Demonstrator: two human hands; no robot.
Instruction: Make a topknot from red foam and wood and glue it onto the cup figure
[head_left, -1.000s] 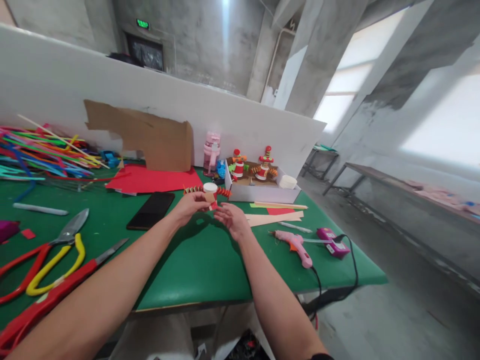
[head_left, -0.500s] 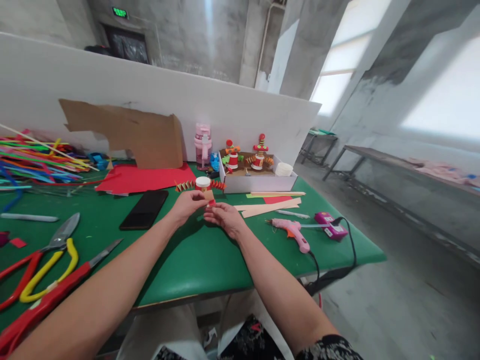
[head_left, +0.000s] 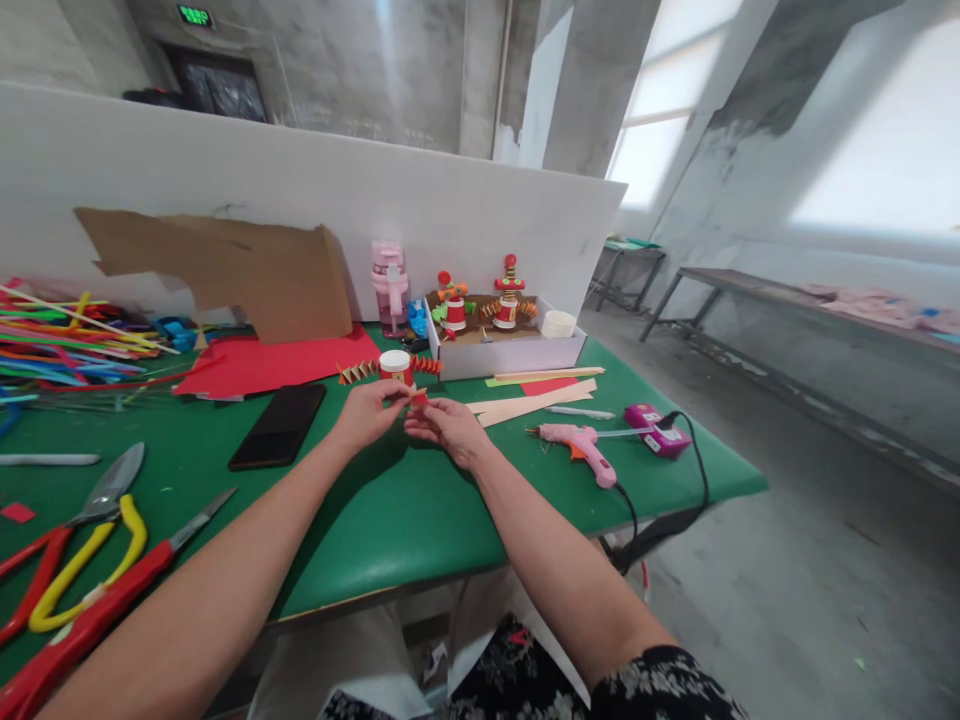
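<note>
Left hand (head_left: 367,412): your fingertips pinch a small red-orange piece (head_left: 420,399).
Right hand (head_left: 452,430): you pinch it too (lower fingers loosely bent).
Piece: between your hands, above the green desk (head_left: 390,540), near the white-lidded cup (head_left: 394,363).

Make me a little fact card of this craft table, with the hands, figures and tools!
Left hand: pinching a small red-and-orange paper piece
Right hand: fingertips at the same piece; grip unclear
Beyond the hands: white-topped red body with pleated paper arms
White box: holds two red-bodied figures
Right of hands: pink glue gun
Left of hands: black phone, scissors with red and yellow handles
</note>
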